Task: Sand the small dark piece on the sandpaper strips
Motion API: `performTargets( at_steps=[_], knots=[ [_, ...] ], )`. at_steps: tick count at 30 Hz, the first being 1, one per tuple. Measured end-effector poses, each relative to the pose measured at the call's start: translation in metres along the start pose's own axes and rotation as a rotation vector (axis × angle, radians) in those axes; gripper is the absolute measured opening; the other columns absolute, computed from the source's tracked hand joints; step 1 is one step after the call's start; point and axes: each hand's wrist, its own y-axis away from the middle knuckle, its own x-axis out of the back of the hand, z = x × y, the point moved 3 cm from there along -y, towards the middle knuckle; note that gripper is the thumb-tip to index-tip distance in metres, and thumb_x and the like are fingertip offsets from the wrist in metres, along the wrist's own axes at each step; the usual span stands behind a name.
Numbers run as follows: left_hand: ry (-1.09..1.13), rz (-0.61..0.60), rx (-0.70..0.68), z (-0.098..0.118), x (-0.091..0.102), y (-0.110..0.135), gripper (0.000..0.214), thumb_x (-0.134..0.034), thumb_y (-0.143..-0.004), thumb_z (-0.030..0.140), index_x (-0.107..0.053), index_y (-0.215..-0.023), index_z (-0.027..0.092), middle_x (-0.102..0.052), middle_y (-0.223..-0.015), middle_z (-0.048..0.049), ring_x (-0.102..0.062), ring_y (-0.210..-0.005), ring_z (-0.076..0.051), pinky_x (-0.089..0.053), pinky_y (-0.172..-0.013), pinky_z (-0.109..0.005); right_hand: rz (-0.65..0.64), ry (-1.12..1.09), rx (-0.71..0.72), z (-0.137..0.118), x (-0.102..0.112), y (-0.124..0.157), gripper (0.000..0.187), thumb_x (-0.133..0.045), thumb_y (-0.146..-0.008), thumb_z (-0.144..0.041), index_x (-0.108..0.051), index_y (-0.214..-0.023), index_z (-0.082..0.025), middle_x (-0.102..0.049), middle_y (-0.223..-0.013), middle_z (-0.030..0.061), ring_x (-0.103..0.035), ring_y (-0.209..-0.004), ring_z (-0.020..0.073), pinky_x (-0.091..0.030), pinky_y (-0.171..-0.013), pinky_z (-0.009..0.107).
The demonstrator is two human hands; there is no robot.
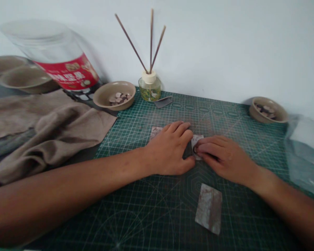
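Note:
My left hand [172, 148] lies palm down on the cutting mat. It presses on a pale, worn sheet that looks like sandpaper [156, 131], with thumb and fingers apart. Close to its right, my right hand [226, 155] has its fingertips pinched over the sheet's right end [198, 138]. Between those fingertips shows a small round piece with a dark edge [195, 149], mostly hidden by the fingers. Nearer to me is a loose, scuffed grey-brown sheet [209, 209], also like sandpaper.
Under everything spreads a green cutting mat [146, 209]. Small discs fill parts of a left bowl [101, 99] and a right bowl [256, 115]. A reed diffuser [149, 89], folded grey sheet [163, 102], large jar [68, 69], brown cloth [68, 129] and plastic bag [303, 153] stand or lie around.

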Motion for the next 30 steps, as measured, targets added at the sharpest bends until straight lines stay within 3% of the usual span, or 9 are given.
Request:
performTargets(
  at_steps=[3,8,12,14,18,24,30],
  knots=[
    [0.001,0.002,0.003,-0.0005,-0.0002,0.0003,0.048,-0.057,-0.084,0.047,-0.055,-0.117,0.013,-0.046,-0.148,-0.0187,-0.039,-0.139,-0.035,-0.034,-0.116,-0.050,0.049,0.075,-0.060,0.0039,-0.0001,-0.0021,0.012,-0.055,-0.097,-0.020,-0.066,-0.101,-0.021,-0.072,-0.107,0.0073,-0.066,-0.095,0.0246,-0.051,-0.087,0.043],
    [0.005,-0.006,-0.006,0.0002,-0.0001,0.0000,0.048,-0.057,-0.083,0.048,-0.055,-0.116,0.013,-0.046,-0.147,-0.0196,-0.040,-0.139,-0.036,-0.035,-0.115,-0.050,-0.015,-0.040,0.037,0.0010,-0.0023,-0.0041,0.012,-0.056,-0.096,-0.017,-0.065,-0.101,-0.021,-0.072,-0.105,0.0048,-0.067,-0.097,0.0217,-0.051,-0.087,0.038],
    [-0.002,-0.008,-0.007,0.0006,0.0002,-0.0007,0.047,-0.057,-0.084,0.047,-0.055,-0.115,0.011,-0.046,-0.147,-0.0206,-0.040,-0.138,-0.036,-0.034,-0.115,-0.050,0.042,0.065,-0.034,0.0058,-0.0007,-0.0089,0.015,-0.053,-0.098,-0.020,-0.067,-0.101,-0.019,-0.072,-0.110,0.0085,-0.066,-0.098,0.0253,-0.051,-0.087,0.043],
    [0.001,-0.007,-0.001,0.0002,0.0004,-0.0007,0.048,-0.057,-0.084,0.046,-0.055,-0.116,0.012,-0.045,-0.148,-0.0207,-0.040,-0.139,-0.036,-0.034,-0.116,-0.051,0.017,0.096,-0.035,0.0084,0.0027,-0.0088,0.014,-0.053,-0.097,-0.019,-0.067,-0.099,-0.019,-0.072,-0.108,0.0088,-0.066,-0.096,0.0256,-0.051,-0.086,0.043],
    [0.011,-0.009,-0.004,0.0002,0.0007,-0.0004,0.047,-0.057,-0.084,0.046,-0.054,-0.116,0.012,-0.045,-0.148,-0.0204,-0.039,-0.139,-0.036,-0.034,-0.116,-0.051,-0.073,-0.045,0.070,0.0035,0.0041,-0.0034,0.013,-0.056,-0.095,-0.016,-0.066,-0.099,-0.020,-0.072,-0.105,0.0050,-0.067,-0.095,0.0212,-0.051,-0.084,0.037],
    [0.011,-0.003,0.000,-0.0003,0.0001,-0.0002,0.047,-0.058,-0.084,0.046,-0.054,-0.116,0.012,-0.045,-0.148,-0.0203,-0.038,-0.140,-0.036,-0.033,-0.116,-0.051,-0.001,0.086,-0.002,0.0076,0.0024,-0.0080,0.013,-0.053,-0.098,-0.018,-0.065,-0.103,-0.019,-0.071,-0.111,0.0077,-0.066,-0.098,0.0247,-0.049,-0.086,0.041],
    [0.014,0.003,-0.009,-0.0002,-0.0017,0.0002,0.047,-0.058,-0.083,0.047,-0.055,-0.115,0.013,-0.046,-0.147,-0.0190,-0.039,-0.139,-0.035,-0.033,-0.116,-0.050,-0.104,-0.058,0.091,0.0061,0.0035,-0.0051,0.011,-0.054,-0.097,-0.017,-0.064,-0.101,-0.021,-0.072,-0.107,0.0037,-0.067,-0.097,0.0208,-0.050,-0.084,0.036]
  ],
)
